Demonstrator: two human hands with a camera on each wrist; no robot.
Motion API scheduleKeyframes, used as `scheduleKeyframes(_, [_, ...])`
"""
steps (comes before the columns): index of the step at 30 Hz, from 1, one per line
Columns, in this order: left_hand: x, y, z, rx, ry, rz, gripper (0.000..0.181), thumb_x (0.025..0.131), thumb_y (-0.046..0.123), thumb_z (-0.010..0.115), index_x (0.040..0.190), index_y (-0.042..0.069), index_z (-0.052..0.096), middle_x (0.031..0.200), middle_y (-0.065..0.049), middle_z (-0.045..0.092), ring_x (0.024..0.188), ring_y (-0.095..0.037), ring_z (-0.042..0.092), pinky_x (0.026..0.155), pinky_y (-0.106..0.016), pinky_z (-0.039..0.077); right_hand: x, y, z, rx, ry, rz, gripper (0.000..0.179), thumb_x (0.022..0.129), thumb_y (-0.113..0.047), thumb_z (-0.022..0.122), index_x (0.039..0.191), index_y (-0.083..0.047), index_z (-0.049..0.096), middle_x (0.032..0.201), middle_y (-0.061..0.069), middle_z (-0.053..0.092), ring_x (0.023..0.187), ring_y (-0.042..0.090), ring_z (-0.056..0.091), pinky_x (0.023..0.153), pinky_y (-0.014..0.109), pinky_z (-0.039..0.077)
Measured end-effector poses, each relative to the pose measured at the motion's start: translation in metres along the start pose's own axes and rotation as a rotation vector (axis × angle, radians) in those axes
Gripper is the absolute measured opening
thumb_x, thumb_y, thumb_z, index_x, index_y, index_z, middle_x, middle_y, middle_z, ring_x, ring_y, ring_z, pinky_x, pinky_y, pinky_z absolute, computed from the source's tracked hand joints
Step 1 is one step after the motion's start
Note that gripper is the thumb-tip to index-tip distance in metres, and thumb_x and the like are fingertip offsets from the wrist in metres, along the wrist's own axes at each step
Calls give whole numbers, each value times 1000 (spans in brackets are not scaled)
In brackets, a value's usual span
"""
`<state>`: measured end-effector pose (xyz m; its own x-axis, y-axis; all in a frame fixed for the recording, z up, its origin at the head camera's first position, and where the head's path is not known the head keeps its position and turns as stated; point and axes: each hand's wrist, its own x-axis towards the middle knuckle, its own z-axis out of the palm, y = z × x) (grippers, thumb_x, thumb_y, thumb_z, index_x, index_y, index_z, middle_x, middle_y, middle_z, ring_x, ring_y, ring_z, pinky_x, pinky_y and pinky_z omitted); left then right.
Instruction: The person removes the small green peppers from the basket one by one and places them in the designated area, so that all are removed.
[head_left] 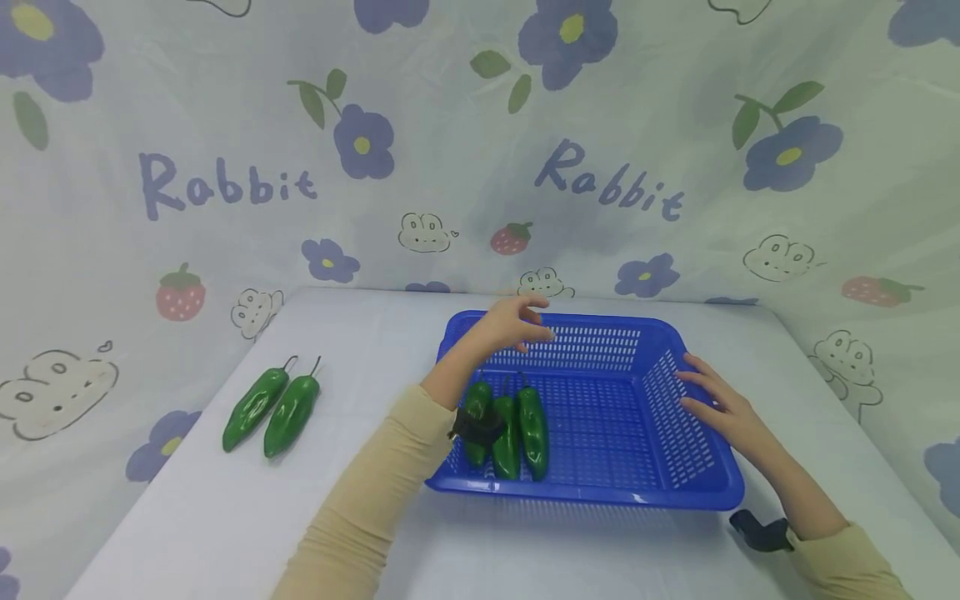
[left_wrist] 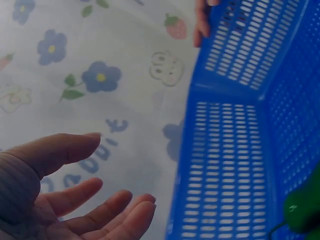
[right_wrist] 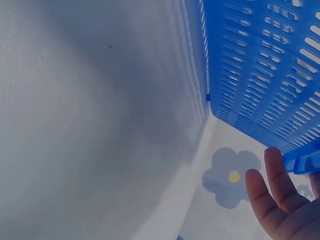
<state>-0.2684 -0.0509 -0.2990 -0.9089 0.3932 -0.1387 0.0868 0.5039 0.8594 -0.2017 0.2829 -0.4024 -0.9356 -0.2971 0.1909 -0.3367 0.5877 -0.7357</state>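
Note:
A blue plastic basket (head_left: 585, 498) with slotted walls stands on the table. Three green peppers lie side by side in its left part: a left one (head_left: 477, 398) partly behind a black wrist strap, a middle one (head_left: 506, 446), and a right one (head_left: 534, 433). Two more green peppers, one outer (head_left: 255, 408) and one inner (head_left: 292, 415), lie on the table to the left. My left hand (head_left: 510, 323) hovers above the basket's back-left rim, fingers loosely bent and holding nothing. At the right rim, my right hand (head_left: 722, 408) rests with extended fingers; its thumb is hard to make out.
The white table (head_left: 360, 333) meets a hanging cloth (head_left: 465, 150) printed with flowers, rabbits and strawberries at the back and sides. A black wrist strap (head_left: 759, 533) on the right arm is close to the basket's front-right corner.

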Motion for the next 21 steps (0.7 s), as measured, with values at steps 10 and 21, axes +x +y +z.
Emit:
scheduleKeyframes(10, [19,-22,26,28,-81,-114,60,80,12,70,134,6,44,120,-16,55,102,-35,57,78,-37,54,-1,0,-1,11,-3,7,43,91,-13,52,131,2,42,149,22,17,131,50,15,89,74,24])
scheduleKeyframes(21, [18,-32,31,294,-158,-293,56,78,14,72,129,11,50,108,-13,58,87,-25,61,72,-33,54,0,-1,-2,3,-9,4,43,92,-14,52,130,2,42,148,23,17,131,50,15,90,73,25])
